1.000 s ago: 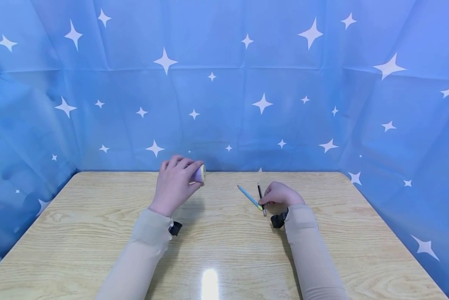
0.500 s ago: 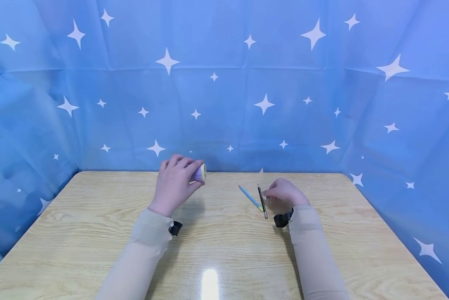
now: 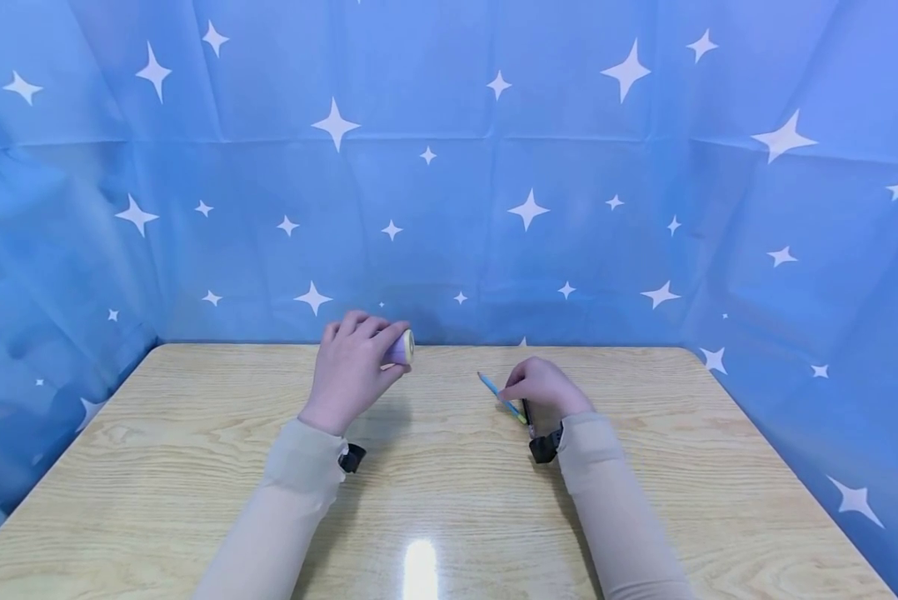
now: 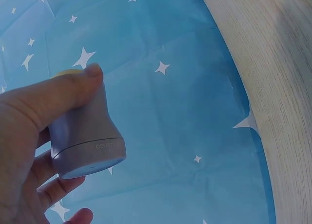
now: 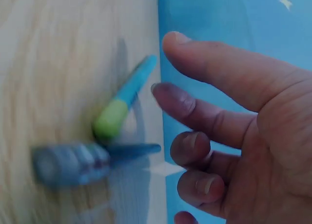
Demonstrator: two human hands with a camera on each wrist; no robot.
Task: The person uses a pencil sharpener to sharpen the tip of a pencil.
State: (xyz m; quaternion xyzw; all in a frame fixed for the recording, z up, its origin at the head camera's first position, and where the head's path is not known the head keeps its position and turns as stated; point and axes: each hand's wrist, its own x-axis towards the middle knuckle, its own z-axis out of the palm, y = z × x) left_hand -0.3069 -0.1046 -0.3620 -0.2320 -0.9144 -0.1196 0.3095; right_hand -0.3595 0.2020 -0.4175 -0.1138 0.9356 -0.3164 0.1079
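My left hand grips a purple pencil sharpener with a yellow end, held above the far part of the table. In the left wrist view the thumb crosses the upper body of the sharpener, and its flat base faces down. On the right, a blue pencil with a yellow-green end lies on the wood. A black pencil lies close beside it, partly hidden by my right hand. That hand's fingertips overlap the blue pencil; in the right wrist view a gap separates its thumb and index finger.
The pale wooden table ends at a blue curtain with white stars along its back and sides. A black wrist camera sits at my right cuff, another wrist camera at my left.
My right hand first drew back slightly to the right from the pencils, then moved left over the blue pencil. My left hand stays in place with the pencil sharpener.
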